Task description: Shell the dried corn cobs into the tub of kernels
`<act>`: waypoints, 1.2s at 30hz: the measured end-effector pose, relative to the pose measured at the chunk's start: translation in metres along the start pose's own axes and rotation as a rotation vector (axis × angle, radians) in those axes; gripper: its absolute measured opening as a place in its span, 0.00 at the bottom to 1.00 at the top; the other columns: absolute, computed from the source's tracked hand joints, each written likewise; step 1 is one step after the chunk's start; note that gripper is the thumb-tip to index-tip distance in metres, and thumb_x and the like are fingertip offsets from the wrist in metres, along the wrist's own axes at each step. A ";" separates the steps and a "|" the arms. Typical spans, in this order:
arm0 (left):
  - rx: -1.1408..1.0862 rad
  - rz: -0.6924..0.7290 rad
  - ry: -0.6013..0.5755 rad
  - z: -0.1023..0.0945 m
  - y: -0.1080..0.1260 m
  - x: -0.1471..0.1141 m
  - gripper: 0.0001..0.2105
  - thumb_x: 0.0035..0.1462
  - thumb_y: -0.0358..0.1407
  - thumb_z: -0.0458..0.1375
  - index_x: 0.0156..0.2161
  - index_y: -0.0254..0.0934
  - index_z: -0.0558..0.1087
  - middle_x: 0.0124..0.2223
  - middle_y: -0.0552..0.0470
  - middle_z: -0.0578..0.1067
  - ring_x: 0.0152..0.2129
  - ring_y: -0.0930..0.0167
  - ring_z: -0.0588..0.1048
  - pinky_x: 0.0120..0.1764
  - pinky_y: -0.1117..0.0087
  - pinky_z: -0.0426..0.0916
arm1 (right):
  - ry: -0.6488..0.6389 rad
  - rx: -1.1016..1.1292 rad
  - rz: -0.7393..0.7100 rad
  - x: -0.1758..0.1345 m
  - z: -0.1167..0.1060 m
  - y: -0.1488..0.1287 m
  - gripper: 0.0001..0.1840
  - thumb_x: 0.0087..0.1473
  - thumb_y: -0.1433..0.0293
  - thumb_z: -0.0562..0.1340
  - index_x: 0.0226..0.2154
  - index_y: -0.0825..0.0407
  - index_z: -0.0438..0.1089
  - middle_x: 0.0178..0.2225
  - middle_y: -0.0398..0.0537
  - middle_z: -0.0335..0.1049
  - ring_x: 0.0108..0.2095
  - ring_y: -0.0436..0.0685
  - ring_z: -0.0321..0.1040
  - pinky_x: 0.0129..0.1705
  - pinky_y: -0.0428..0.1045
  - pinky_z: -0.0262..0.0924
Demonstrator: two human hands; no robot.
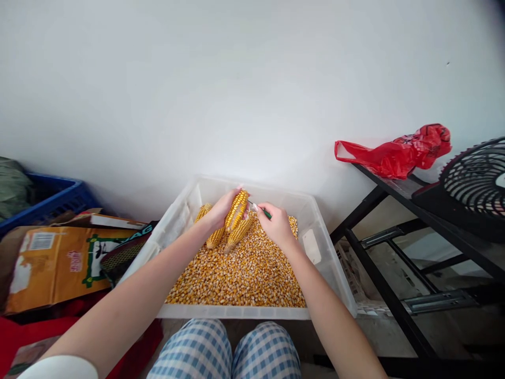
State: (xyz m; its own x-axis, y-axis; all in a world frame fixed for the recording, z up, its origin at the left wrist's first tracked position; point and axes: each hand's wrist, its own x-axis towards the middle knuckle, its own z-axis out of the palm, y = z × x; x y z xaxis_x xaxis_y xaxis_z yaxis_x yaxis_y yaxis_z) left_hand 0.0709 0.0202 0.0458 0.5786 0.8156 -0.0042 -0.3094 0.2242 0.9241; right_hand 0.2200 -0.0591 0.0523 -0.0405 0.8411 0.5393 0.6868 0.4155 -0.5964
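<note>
My left hand is closed around an ear of corn, held tilted above the bin. A strip of kernels is gone from the side of this ear. In my right hand is a screwdriver with a green handle, its thin metal shaft pointing at the ear. Beneath the hands lie more ears of corn, resting on a thick layer of loose corn kernels. The kernels fill the bottom of a translucent plastic bin.
At right, a black metal frame table carries a red plastic bag and a black fan. To the left are a yellow cardboard box and a blue crate. A white wall rises behind the bin.
</note>
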 end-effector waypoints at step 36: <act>0.375 0.057 -0.017 0.005 0.006 -0.017 0.15 0.52 0.50 0.51 0.30 0.39 0.64 0.17 0.56 0.68 0.13 0.70 0.68 0.20 0.71 0.60 | -0.196 0.069 0.032 0.001 -0.005 0.004 0.15 0.55 0.64 0.50 0.28 0.54 0.67 0.23 0.42 0.65 0.25 0.48 0.59 0.30 0.43 0.53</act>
State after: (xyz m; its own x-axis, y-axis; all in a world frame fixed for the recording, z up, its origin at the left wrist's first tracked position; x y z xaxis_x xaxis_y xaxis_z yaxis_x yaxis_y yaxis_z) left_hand 0.0628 0.0054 0.0530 0.5820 0.8114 0.0544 -0.0453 -0.0345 0.9984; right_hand 0.2259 -0.0587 0.0532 -0.1645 0.9025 0.3979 0.6388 0.4049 -0.6542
